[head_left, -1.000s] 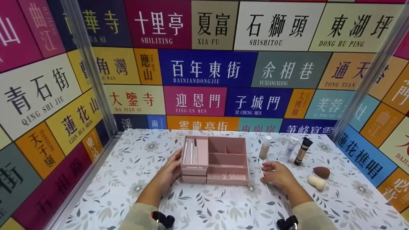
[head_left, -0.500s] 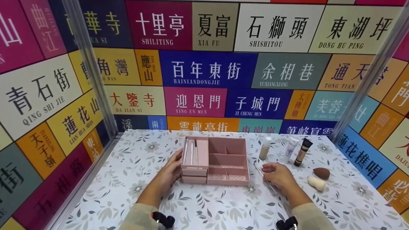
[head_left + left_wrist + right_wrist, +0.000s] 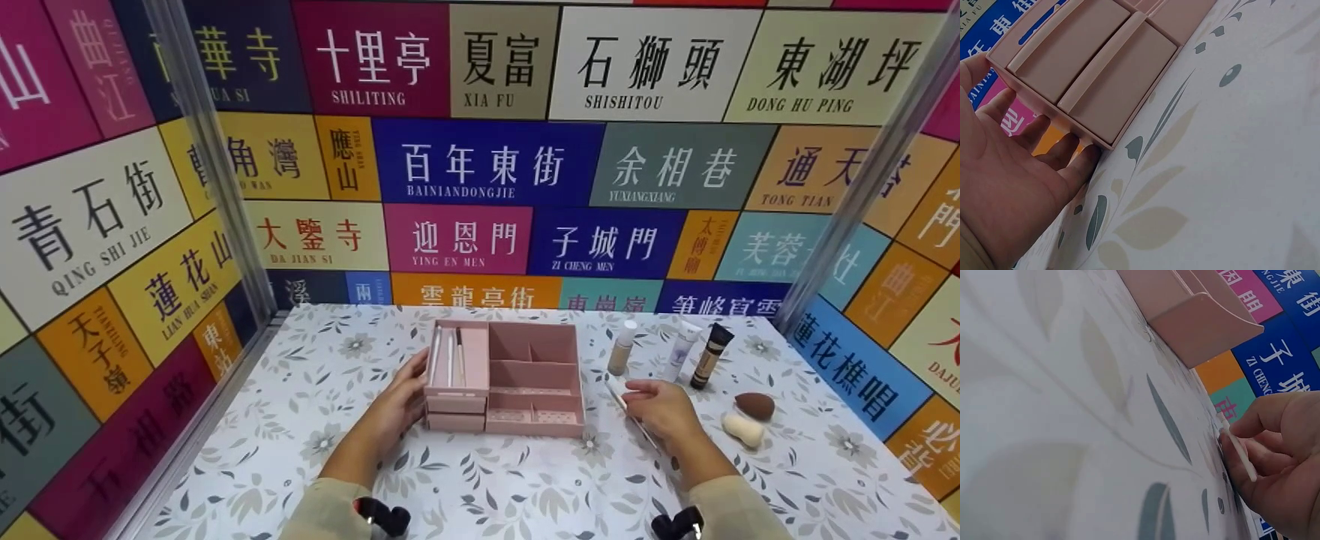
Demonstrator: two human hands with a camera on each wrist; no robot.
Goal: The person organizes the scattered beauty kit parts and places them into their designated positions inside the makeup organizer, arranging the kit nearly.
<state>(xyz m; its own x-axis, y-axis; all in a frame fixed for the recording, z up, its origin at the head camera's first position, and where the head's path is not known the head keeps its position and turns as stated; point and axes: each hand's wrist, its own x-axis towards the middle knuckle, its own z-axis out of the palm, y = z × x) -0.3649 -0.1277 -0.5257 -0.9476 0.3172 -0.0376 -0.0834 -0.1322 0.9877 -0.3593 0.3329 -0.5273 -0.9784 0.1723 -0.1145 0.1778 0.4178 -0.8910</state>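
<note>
A pink makeup organizer (image 3: pixel 536 429) stands mid-table, with open compartments at right and two small drawers (image 3: pixel 1123 84) at left. Several slim brushes (image 3: pixel 460 356) lie in its upper left tray. My left hand (image 3: pixel 397 405) rests its spread fingertips against the organizer's left side; the left wrist view shows the palm facing it. To the right of the organizer, my right hand (image 3: pixel 660 409) pinches a slim white makeup brush (image 3: pixel 1242 455) between thumb and fingers, low over the tabletop. The brush slants, its far end pointing toward the bottle; its bristles are not distinct.
Behind the right hand stand a beige bottle with a white cap (image 3: pixel 621 351), a white tube (image 3: pixel 680 352) and a black tube (image 3: pixel 709 360). A brown sponge (image 3: pixel 754 406) and a cream sponge (image 3: pixel 742 430) lie farther right. Sign-covered walls (image 3: pixel 480 161) enclose the table.
The right hand has taken the white brush between its fingers, and the brush's slant has changed. The hand has shifted slightly right. The left hand and organizer have stayed put.
</note>
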